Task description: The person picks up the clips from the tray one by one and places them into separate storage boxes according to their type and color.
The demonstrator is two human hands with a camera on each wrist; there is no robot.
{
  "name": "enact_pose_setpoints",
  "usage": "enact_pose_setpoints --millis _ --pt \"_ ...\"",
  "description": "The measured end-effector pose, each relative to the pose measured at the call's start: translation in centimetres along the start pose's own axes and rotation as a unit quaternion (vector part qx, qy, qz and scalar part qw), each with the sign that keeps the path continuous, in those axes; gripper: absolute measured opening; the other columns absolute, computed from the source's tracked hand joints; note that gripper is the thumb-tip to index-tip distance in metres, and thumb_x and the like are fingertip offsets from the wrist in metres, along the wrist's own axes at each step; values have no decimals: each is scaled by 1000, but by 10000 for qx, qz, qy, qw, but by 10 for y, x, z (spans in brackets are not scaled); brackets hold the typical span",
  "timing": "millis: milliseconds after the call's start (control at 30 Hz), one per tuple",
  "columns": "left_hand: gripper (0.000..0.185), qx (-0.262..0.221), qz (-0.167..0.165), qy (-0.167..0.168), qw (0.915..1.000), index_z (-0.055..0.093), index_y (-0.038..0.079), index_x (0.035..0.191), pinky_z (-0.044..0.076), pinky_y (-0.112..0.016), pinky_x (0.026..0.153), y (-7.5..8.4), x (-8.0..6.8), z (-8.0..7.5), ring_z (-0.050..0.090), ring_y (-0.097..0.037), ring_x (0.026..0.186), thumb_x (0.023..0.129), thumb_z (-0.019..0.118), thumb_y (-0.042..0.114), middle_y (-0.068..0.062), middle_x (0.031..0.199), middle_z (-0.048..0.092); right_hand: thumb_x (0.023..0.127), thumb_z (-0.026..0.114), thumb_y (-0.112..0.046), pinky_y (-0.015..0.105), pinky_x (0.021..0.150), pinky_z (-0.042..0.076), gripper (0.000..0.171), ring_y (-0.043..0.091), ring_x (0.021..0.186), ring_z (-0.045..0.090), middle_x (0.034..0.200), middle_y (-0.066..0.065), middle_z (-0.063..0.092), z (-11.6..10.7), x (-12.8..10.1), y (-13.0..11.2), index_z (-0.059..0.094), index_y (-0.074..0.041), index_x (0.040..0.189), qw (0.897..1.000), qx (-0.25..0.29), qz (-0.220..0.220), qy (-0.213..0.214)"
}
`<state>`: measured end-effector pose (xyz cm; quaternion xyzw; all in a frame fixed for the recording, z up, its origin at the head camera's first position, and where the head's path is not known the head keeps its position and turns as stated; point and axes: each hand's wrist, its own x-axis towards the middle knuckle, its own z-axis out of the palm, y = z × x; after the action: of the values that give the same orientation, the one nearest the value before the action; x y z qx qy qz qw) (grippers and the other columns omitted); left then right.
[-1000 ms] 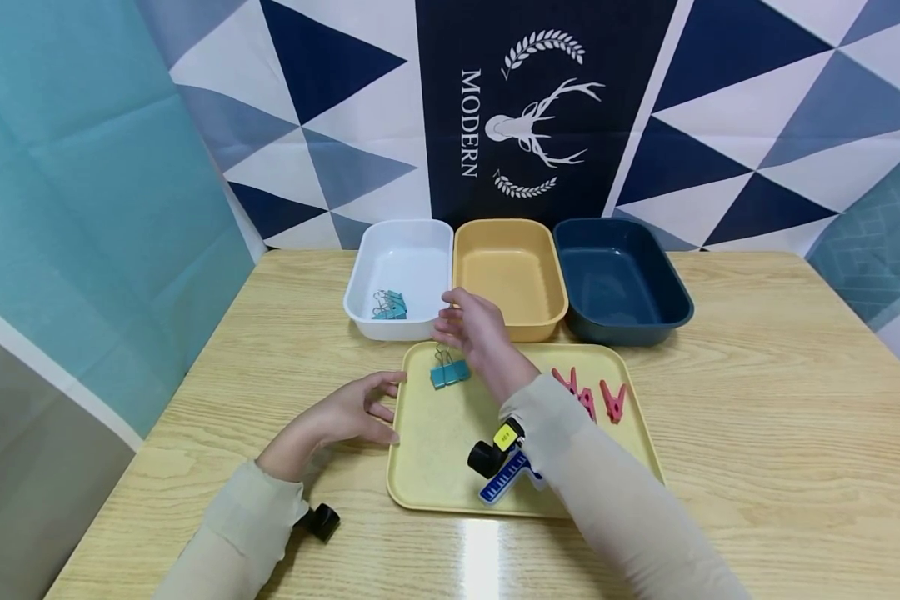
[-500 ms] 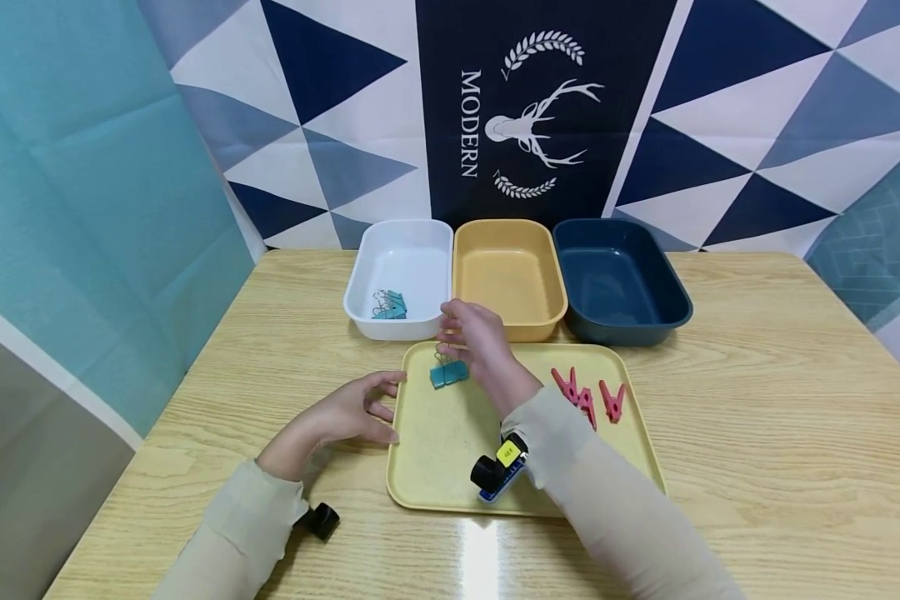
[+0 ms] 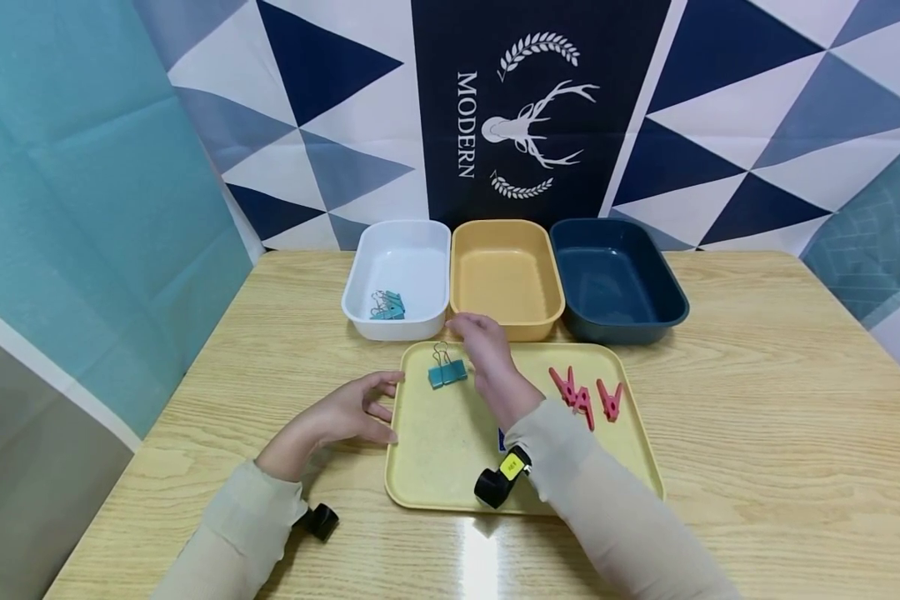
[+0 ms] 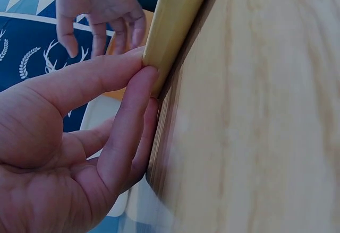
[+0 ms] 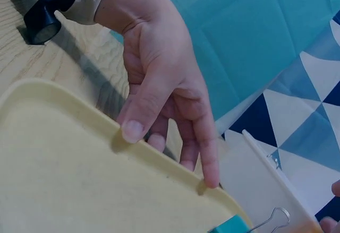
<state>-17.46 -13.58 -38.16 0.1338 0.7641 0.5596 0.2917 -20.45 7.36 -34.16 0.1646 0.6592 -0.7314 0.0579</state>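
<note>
The left arm (image 3: 236,533) comes in from the near left of the tray (image 3: 435,450), and its hand (image 3: 351,410) rests at the tray's left edge, thumb (image 5: 139,119) and forefinger (image 5: 207,153) spread apart on the rim, the other fingers bent just outside it. The right arm (image 3: 615,500) slants over the tray from its near right side; its hand (image 3: 487,350) hangs above the far edge, palm turned left, fingers loose and slightly parted.

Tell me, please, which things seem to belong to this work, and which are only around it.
Likely part of the work:
tray
teal clips
red clothespins
blue thing, mostly hidden
white box
yellow box
dark blue box

Probably only around:
patterned cloth
table
wrist cameras
</note>
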Motion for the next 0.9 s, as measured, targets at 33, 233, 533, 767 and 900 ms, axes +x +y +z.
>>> enact_pose_setpoints --millis 33,233,533,767,900 --pt "86 -6 -5 0 10000 30 1 143 54 -33 74 0 0 0 55 -25 94 70 74 -10 -21 129 37 87 59 -14 44 105 29 36 27 122 38 127 9 49 -1 0 1 55 0 120 10000 -56 -18 34" --pt "86 -5 -14 24 10000 30 1 143 54 -32 73 -1 0 0 54 -25 94 70 74 -10 -20 129 38 87 60 -14 42 107 26 37 30 126 37 131 13 49 -2 0 10 58 3 120 9996 -275 34 42" --pt "86 -6 -79 87 9999 33 4 143 55 -33 74 -3 1 0 55 -24 95 69 76 -9 -18 129 39 88 63 -16 50 107 24 41 31 126 37 132 11 49 -3 8 17 55 -2 126 9965 -635 452 -302" --pt "85 -67 -40 30 10000 32 3 143 55 -34 74 -3 1 -1 55 -24 95 71 75 -9 -19 129 37 86 68 -17 53 104 29 25 28 120 45 122 8 57 -3 13 21 66 -5 107 9912 -1215 376 -371" --pt "85 -89 9 -21 10000 31 2 143 55 -34 74 -3 0 -1 55 -24 95 71 74 -9 -20 130 37 86 67 -18 46 99 37 23 25 114 46 121 8 57 -6 13 19 66 -5 104 9923 -1123 340 -391"
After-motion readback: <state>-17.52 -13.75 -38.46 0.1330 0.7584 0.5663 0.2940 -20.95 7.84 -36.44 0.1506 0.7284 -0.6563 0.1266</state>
